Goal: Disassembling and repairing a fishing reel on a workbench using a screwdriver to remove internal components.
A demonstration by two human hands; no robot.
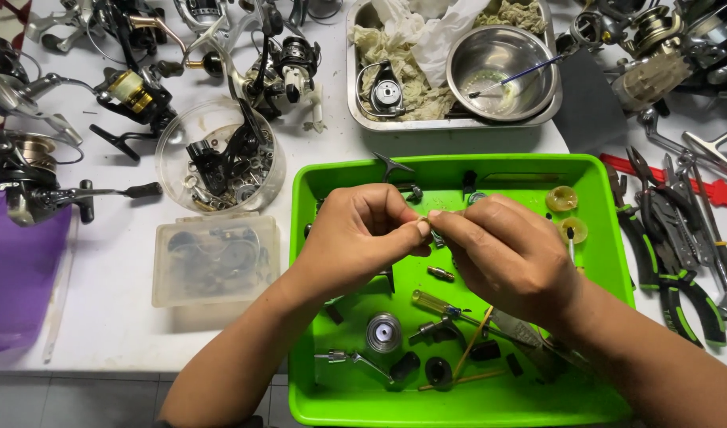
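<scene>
Both hands [363,234] [502,254] pinch a tiny, mostly hidden part [425,219] over the green tray [458,404].

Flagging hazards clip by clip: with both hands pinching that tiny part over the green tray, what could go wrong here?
1. The tiny part pinched between left hand and right hand could slip and get lost among the loose pieces in the green tray.
2. The right forearm hangs over the small screwdriver and might knock it.

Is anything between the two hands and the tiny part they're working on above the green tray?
Nothing visible is. The left hand and right hand both pinch the small part directly between their fingertips, held above the green tray; the loose pieces in the tray lie below, clear of it.
</scene>
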